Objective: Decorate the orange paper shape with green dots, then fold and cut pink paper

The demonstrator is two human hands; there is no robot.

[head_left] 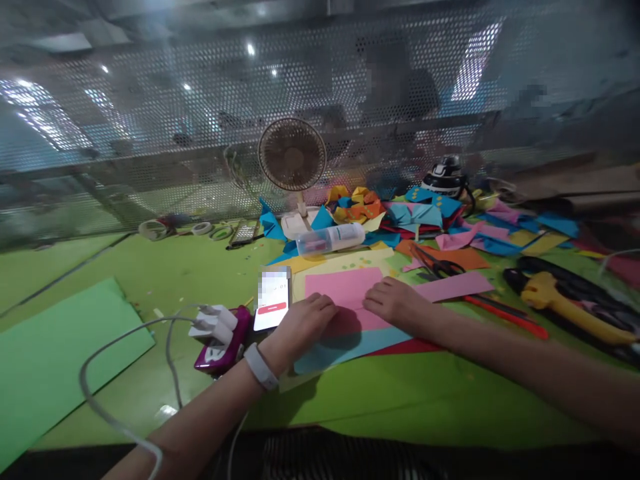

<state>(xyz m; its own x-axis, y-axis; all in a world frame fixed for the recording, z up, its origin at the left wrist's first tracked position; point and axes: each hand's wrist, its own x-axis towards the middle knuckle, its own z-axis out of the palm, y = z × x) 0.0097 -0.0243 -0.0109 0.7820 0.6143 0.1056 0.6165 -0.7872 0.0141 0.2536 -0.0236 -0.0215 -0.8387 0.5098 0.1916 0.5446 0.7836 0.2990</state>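
A sheet of pink paper (350, 283) lies in front of me, with a crease line running across it between my hands. My left hand (307, 320), a pale band on its wrist, is closed on the paper's left side. On the right side, the curled fingers of my right hand (393, 303) grip it; both thumbs are hidden. Beneath are a light blue sheet (325, 353), a red sheet (410, 347) and pale yellow paper (300, 381). A pink strip (457, 285) extends beyond my right wrist. Close to my left hand stands a lit phone (273, 300).
Scissors (443, 268), a red-handled tool (525, 323) and a yellow glue gun (565, 303) lie right. A plastic bottle (333, 239), folded paper pieces (415, 213) and a fan (293, 157) are behind. Left are a purple power strip (220, 353), cables and green sheet (65, 360).
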